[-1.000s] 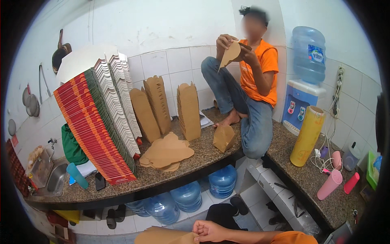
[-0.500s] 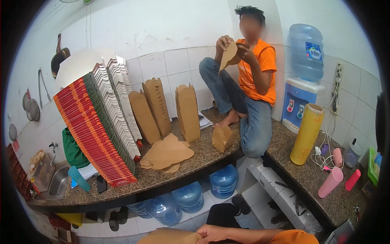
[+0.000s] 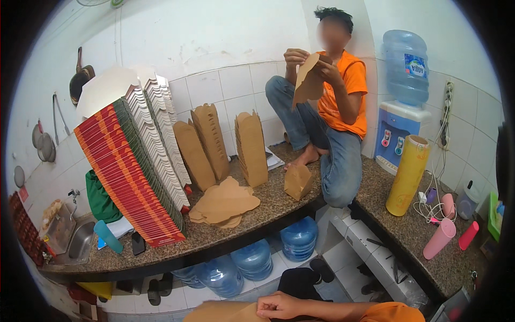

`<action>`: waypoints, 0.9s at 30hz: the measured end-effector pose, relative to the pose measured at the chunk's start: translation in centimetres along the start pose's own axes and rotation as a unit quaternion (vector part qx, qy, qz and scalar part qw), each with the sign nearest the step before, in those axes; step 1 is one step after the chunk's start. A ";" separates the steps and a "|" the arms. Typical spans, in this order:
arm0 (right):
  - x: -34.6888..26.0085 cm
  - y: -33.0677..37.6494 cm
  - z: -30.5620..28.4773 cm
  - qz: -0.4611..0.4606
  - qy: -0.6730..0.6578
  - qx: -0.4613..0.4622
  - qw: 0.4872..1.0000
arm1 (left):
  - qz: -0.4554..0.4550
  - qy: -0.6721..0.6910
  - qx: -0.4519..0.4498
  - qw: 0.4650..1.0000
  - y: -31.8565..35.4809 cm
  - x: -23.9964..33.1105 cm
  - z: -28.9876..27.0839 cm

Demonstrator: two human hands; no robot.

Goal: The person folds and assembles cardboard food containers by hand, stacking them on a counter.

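At the bottom edge, my right hand (image 3: 279,306) reaches in from the right on an orange-sleeved arm. Its fingers are closed on the edge of a flat brown cardboard piece (image 3: 225,312), mostly cut off by the frame. My left hand is out of sight. Ahead on the granite counter (image 3: 268,206) lies a pile of flat brown cardboard blanks (image 3: 222,203). Stacks of folded brown boxes (image 3: 252,147) lean against the tiled wall behind it. One folded brown box (image 3: 298,181) stands near the counter's edge.
A person in an orange shirt (image 3: 335,107) sits on the counter folding a brown blank (image 3: 307,80). A tall slanted stack of red, green and white cartons (image 3: 129,161) fills the left. Water jugs (image 3: 252,260) stand under the counter. A yellow roll (image 3: 407,174), pink cups (image 3: 439,239) and a water dispenser (image 3: 399,102) are on the right.
My right hand and its cardboard piece stay at the bottom edge. The seated person has turned and lowered their brown blank slightly.
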State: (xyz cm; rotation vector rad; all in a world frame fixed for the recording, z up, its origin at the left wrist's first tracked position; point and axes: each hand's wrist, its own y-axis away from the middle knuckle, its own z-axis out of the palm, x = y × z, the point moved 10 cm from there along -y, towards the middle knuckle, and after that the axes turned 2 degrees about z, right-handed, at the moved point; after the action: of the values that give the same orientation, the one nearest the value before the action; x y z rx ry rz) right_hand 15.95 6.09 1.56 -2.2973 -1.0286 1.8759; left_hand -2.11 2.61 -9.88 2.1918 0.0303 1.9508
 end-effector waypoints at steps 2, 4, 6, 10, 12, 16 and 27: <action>-0.3 -0.2 0.1 0.000 0.026 -0.005 1.000 | 0.006 0.024 -0.020 0.999 0.1 0.3 0.3; -1.0 -0.3 0.2 -0.025 0.064 -0.018 0.997 | -0.002 0.037 -0.028 0.999 0.1 1.1 0.8; -0.2 0.0 0.4 0.075 -0.122 -0.040 0.989 | -0.018 0.049 -0.023 0.998 0.9 0.9 0.7; 4.5 2.1 2.5 0.208 -0.224 -0.119 0.945 | -0.046 0.073 -0.026 0.996 0.7 0.6 0.8; 5.6 3.0 2.9 0.205 -0.053 -0.168 0.963 | -0.063 0.086 -0.030 0.994 0.6 0.4 1.1; 5.2 2.5 3.1 0.196 0.000 -0.118 0.973 | -0.106 0.103 -0.023 0.989 1.4 1.6 1.2; 3.4 0.8 1.6 0.217 -0.143 -0.137 0.956 | -0.099 0.077 -0.027 0.992 0.3 3.4 1.3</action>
State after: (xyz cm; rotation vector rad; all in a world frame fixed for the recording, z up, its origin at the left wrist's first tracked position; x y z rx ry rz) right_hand 15.21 6.49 -2.14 -2.6386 -0.9086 2.4306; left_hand -0.44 2.61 -6.66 1.9199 0.2078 1.9784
